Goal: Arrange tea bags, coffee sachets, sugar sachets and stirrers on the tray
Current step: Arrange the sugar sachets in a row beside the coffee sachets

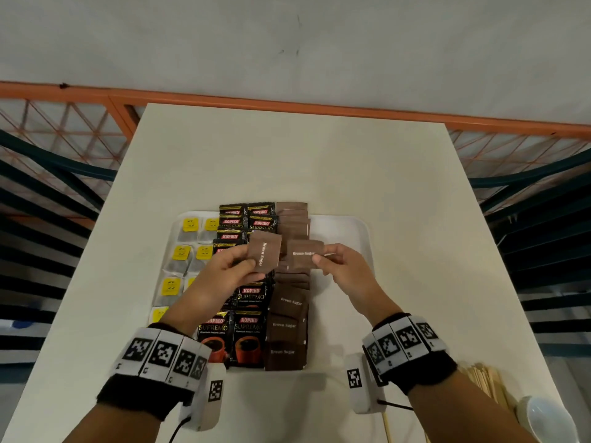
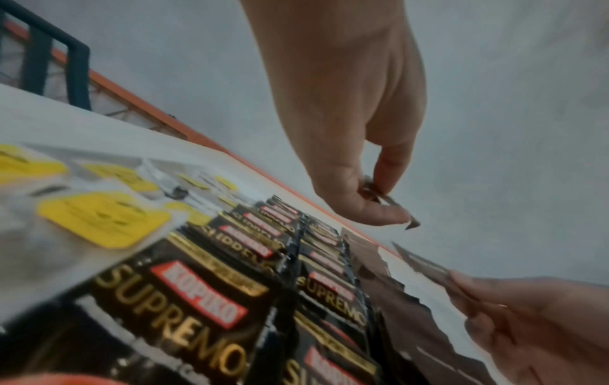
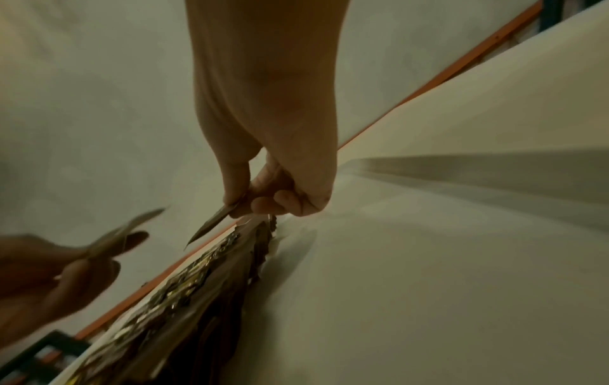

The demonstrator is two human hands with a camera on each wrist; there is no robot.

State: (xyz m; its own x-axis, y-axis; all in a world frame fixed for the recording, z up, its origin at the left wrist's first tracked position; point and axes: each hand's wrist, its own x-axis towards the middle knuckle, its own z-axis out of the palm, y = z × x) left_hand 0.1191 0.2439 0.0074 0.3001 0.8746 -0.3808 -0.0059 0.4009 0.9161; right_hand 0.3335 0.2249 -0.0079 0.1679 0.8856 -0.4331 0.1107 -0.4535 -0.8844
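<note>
Pinching a brown sugar sachet (image 1: 264, 252) between thumb and curled fingers, the left hand (image 1: 227, 272) holds it lifted above the tray (image 1: 345, 231), the packet turned so its white "Brown Sugar" lettering runs lengthwise down its face; the left wrist view shows only the sachet's thin edge poking out from the closed fingertips (image 2: 392, 217). The right hand (image 1: 343, 266) grips a second sugar sachet (image 1: 303, 254) by its right end, thumb on top and fingers folded beneath, with "Brown Sugar" printed across it; in the right wrist view the packet sticks out edge-on below the thumb, the other fingers (image 3: 290, 200) tucked tight into the palm. The two sachets hang near each other, just apart, over the middle of the tray. On the tray lie tea bags (image 1: 185, 260) with yellow tags along the left, their print too small to read, then two columns of black coffee sachets (image 1: 249, 334) marked "KOPIKO SUPREMO" with a red cup pictured, and a column of overlapping brown sugar packets (image 1: 286, 327) beside them on the right. The tray's right part is bare white. Wooden stirrers (image 1: 483, 378) lie on the table (image 1: 287, 155) at the near right, next to a white bowl (image 1: 543, 417)
</note>
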